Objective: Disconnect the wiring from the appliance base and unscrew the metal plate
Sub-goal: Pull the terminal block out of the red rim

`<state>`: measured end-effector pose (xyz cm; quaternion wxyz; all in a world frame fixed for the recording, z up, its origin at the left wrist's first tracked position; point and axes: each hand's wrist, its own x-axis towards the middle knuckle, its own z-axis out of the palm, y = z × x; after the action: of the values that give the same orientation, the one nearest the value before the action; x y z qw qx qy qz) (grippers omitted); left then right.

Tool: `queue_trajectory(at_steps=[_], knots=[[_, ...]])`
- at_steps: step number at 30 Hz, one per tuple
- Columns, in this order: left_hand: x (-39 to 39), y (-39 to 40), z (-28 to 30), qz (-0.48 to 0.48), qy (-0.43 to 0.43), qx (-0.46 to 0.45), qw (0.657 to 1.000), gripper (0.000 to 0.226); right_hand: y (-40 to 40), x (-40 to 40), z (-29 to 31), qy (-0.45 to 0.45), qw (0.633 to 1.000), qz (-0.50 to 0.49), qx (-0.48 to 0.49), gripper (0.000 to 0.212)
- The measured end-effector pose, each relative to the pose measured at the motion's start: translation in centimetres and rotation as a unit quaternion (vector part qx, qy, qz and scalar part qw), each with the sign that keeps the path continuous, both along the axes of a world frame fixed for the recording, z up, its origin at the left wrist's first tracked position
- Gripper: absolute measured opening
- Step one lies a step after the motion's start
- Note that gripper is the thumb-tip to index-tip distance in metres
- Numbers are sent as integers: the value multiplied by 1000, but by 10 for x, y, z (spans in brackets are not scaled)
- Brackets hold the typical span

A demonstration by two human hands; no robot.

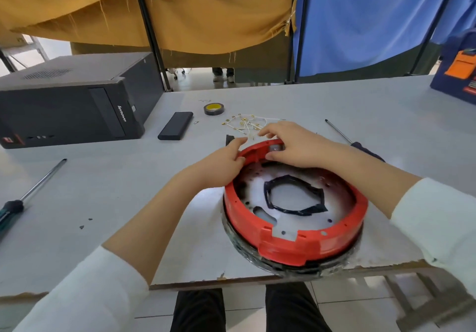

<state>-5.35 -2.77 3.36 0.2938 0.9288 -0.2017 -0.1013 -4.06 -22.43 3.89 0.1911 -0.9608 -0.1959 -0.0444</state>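
Observation:
The round appliance base [304, 249] with a red plastic rim lies on the grey table near its front edge. Inside it sits a pale metal plate [291, 218] with small holes and a black gasket ring around its central opening. My left hand [221, 164] grips the far left part of the red rim. My right hand [293, 143] curls over the far rim, thumb inside, fingers on a small grey part there. A loose bundle of white wires with brass terminals [244, 124] lies on the table just behind the base.
A black computer tower [72, 100] lies at the back left. A black block [176, 125] and a tape roll [214, 109] sit mid-table. One screwdriver [31, 192] lies left, another [350, 138] behind my right wrist. A blue and orange case [458, 74] stands far right.

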Motion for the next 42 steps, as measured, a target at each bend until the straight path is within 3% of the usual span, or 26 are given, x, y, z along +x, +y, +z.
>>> queue_trajectory(at_steps=[4,9,11,16,23,33,42], knots=[[11,24,9,44,-11,96,994,56,-12,3,-5,38,999,-15,-12,44],[25,17,12,71,-90,137,984,58,19,17,-6,41,998,-4,-52,33],[32,5,7,46,-101,152,982,54,31,24,-5,34,995,2,-95,19],[43,-8,-10,17,-190,194,962,30,32,25,-12,-46,991,0,-124,16],[52,-3,-14,20,-192,192,962,30,32,27,-15,-62,987,-5,-145,26],[57,-6,-13,54,-208,217,952,3,32,40,-24,-90,983,-6,-158,31],[56,-4,-14,11,-254,237,938,19,34,35,-19,-89,980,0,-176,34]])
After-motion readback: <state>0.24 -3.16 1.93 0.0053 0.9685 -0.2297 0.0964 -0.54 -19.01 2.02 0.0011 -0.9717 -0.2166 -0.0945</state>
